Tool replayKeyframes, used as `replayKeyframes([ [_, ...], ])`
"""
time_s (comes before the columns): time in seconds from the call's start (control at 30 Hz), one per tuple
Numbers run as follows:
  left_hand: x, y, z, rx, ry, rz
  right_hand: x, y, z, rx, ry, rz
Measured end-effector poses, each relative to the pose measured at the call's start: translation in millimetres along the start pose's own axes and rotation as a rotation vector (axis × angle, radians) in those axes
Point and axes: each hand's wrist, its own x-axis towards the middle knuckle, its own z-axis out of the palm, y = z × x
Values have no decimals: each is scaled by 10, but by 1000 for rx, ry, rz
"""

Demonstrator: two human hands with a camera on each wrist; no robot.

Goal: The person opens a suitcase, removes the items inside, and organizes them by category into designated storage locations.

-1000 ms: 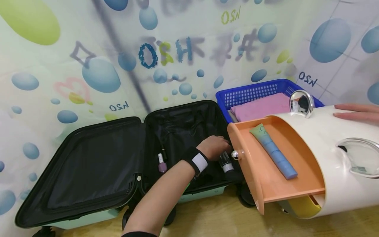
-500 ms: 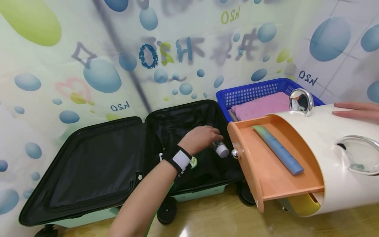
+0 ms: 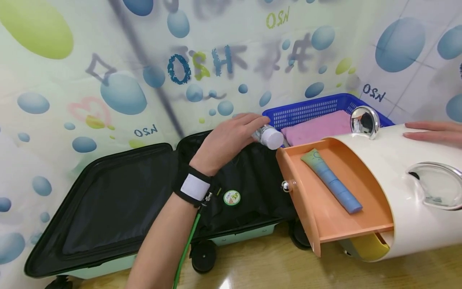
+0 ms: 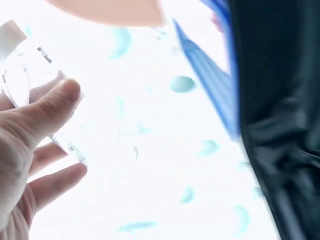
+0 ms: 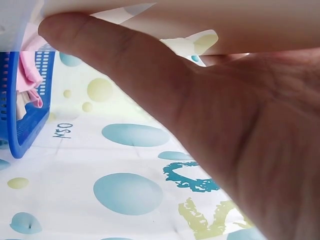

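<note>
My left hand (image 3: 227, 138) grips a small clear bottle (image 3: 271, 137) with a white cap, thumb on one side and fingers on the other. It is held tilted above the right half of an open suitcase (image 3: 249, 236). In the left wrist view the clear bottle (image 4: 30, 67) shows between thumb and fingers. A round tin with a green-and-white lid (image 3: 232, 198) lies in the suitcase below. My right hand (image 3: 434, 132) rests with straight fingers on top of a white rounded drawer cabinet (image 3: 422, 237). A blue-green tube (image 3: 332, 181) lies in its pulled-out orange drawer (image 3: 346, 224).
Behind the drawer stands a blue basket (image 3: 306, 107) with a folded pink cloth (image 3: 321, 127). The suitcase's black lid half (image 3: 115, 204) lies open on the left. A yellow lower drawer (image 3: 371, 247) sticks out slightly. A patterned curtain (image 3: 231, 36) hangs behind everything.
My left hand has lifted the bottle up out of the suitcase and moved left and away, uncovering the round tin. My right hand stays on the cabinet.
</note>
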Motion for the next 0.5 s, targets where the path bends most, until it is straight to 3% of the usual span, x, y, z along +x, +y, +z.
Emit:
replayKeyframes([
  [0.13, 94, 283, -197, 56, 42, 105, -6, 18, -12, 3, -28, 2],
  [0.23, 160, 507, -297, 140, 18, 182, -6, 35, -15, -4, -35, 1],
  [0.4, 285, 856, -355, 260, -143, 273, 13, 67, -31, -3, -71, 9],
  [0.5, 371, 1038, -354, 213, -246, 260, 4, 79, -28, 16, -69, 4],
])
